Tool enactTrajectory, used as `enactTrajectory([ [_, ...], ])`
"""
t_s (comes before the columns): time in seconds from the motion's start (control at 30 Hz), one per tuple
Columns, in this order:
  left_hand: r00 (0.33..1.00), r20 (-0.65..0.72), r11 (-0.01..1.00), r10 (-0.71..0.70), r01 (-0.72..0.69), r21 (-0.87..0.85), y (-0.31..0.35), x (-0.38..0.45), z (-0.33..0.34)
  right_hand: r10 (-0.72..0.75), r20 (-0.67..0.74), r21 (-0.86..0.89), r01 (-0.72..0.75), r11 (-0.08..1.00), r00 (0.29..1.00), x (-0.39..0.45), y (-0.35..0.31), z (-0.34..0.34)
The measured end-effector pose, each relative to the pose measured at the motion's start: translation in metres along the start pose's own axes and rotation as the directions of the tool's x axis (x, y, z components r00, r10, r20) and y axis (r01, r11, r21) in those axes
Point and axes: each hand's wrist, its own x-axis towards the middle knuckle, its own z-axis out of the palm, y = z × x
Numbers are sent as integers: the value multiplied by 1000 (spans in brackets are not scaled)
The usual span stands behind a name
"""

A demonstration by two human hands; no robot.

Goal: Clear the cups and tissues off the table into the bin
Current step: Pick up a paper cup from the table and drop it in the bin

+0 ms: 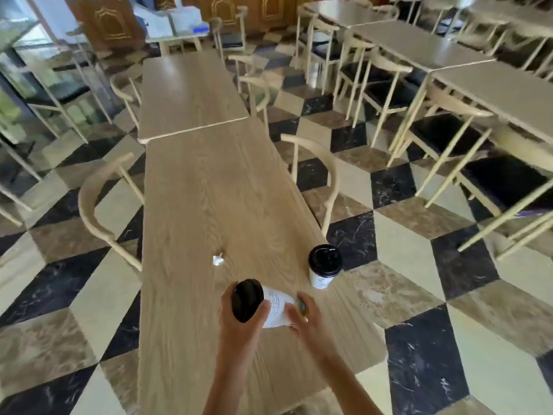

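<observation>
While gripped by left hand (239, 323) and right hand (305, 320), tilted cup (266, 307) above table (209, 190).

Table (209, 190) matt pale wood grain; cups (321, 278) white paper with glossy black plastic lids (325, 260); floor (419, 265) polished marble-look tiles; tissue (218, 260) crumpled white paper

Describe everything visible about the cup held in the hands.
The held cup is a white paper takeaway cup with a faint printed design on its side and a black plastic lid, still fitted. It is tilted nearly onto its side, lid toward the left, above the near end of the wooden table. The left hand wraps its lid end and the right hand its base end. Its contents cannot be seen.
</observation>
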Motion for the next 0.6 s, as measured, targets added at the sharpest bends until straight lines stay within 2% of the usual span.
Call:
enactTrajectory([
  [0.1,985,152,997,75,-75,-8,22,-22,57,-75,-180,13,78,997,981,-26,-2,-68],
  [0.2,944,313,994,107,-105,-21,37,-58,123,-52,-275,122,89,989,960,-58,6,-141],
  [0.33,864,487,991,129,-124,-42,46,-125,218,-30,-446,195,130,972,894,-109,33,-242],
  [0.43,771,614,982,170,-182,-43,51,-196,295,8,-575,225,149,963,818,-159,61,-328],
  [0.6,548,817,969,180,-240,-53,56,-325,405,76,-751,265,193,945,656,-248,115,-458],
])
